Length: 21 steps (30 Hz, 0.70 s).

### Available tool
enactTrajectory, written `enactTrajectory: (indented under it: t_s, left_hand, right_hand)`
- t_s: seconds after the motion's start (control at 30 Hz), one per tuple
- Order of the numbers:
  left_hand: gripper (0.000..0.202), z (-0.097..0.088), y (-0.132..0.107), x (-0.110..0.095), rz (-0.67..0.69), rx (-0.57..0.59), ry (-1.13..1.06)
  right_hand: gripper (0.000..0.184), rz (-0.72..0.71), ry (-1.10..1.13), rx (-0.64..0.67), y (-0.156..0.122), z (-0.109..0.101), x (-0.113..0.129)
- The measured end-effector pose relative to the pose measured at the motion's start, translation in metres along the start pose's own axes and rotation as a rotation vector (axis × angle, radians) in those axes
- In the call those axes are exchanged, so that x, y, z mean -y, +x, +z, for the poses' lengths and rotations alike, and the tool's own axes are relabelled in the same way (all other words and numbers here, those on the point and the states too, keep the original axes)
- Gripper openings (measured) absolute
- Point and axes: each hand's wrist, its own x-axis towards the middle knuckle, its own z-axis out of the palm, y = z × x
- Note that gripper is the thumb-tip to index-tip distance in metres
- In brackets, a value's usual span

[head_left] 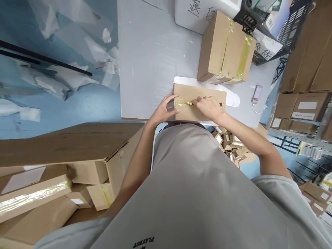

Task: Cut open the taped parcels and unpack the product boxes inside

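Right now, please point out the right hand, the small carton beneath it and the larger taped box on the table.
Right hand (209, 108), head view: back of hand.
Small carton (190, 112), head view: upper face.
Larger taped box (232, 52), head view: middle of its broad taped face.

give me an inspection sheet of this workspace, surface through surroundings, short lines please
Surface: grey table, small pale specks on it.
Job's things: small carton, taped, on white material; yellow-and-black tool, tip by the tape.
Clutter: larger carton, white bin and filled black crate beyond.
Hands: left hand open at the small carton's left end; right hand closed around the tool.
Cables: white cable by a blurred pink item.
Surroundings: blue floor with white scraps, left; stocked shelf, right.
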Motion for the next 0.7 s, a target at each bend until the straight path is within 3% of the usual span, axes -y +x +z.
enactTrajectory:
  t_s: [0.27,0.47,0.6,0.7]
  left_hand:
    - [0.107,-0.001,-0.002,0.000,-0.024,-0.080,0.090]
    - [0.090,-0.002,0.002,0.009,-0.054,-0.181,0.047]
    - [0.087,-0.007,0.000,0.009,-0.108,-0.230,-0.003]
    - [0.089,-0.011,-0.006,0.009,-0.179,-0.278,-0.100]
  right_hand:
    - [0.049,0.215,-0.053,0.050,-0.082,0.067,-0.119]
    - [0.045,0.152,-0.017,-0.080,-0.100,0.112,-0.170]
    - [0.037,0.154,0.286,-0.292,-0.105,0.154,-0.205]
    - [0.036,0.273,0.744,-0.511,-0.088,0.203,-0.217]
